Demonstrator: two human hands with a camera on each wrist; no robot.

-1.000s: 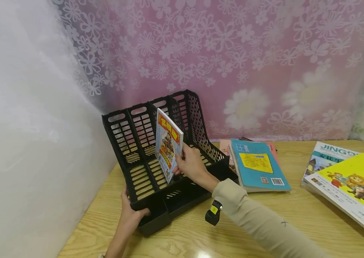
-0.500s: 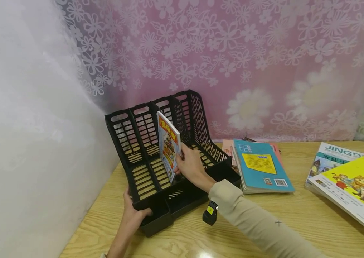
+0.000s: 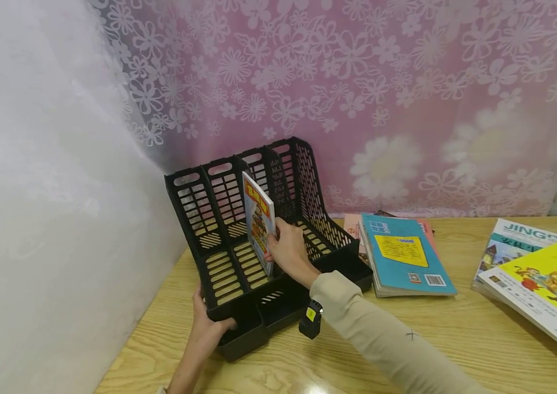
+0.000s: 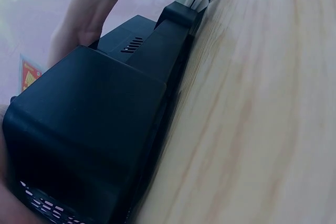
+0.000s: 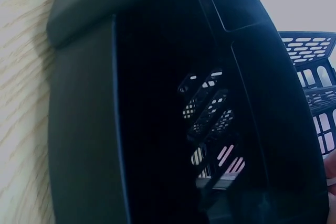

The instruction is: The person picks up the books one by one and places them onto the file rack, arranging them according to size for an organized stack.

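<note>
A black plastic desk file rack point(image 3: 219, 273) with slotted walls, upright dividers and a front trough stands on the wooden table. My right hand point(image 3: 288, 249) pinches a thin comic-style book point(image 3: 259, 219) by its near edge. The book stands upright inside a middle compartment, its red-and-yellow titled cover facing left. With my left hand point(image 3: 204, 328) I grip the rack's front left corner, thumb hooked over into the trough. In the left wrist view the rack's outer end point(image 4: 84, 124) fills the left side. The right wrist view looks into the front trough point(image 5: 152, 129), with my fingertips at the right edge.
Right of the rack lies a pile with a blue book point(image 3: 401, 257) on top. Farther right, a yellow book point(image 3: 554, 279) overlaps a JINGDIAN-like titled book point(image 3: 505, 241). A white wall point(image 3: 61, 191) rises on the left, a pink floral curtain point(image 3: 308, 82) behind.
My right hand has lowered the book slightly and pushed it deeper into the compartment. The left hand keeps its grip on the rack's corner. The whole view has shifted slightly.
</note>
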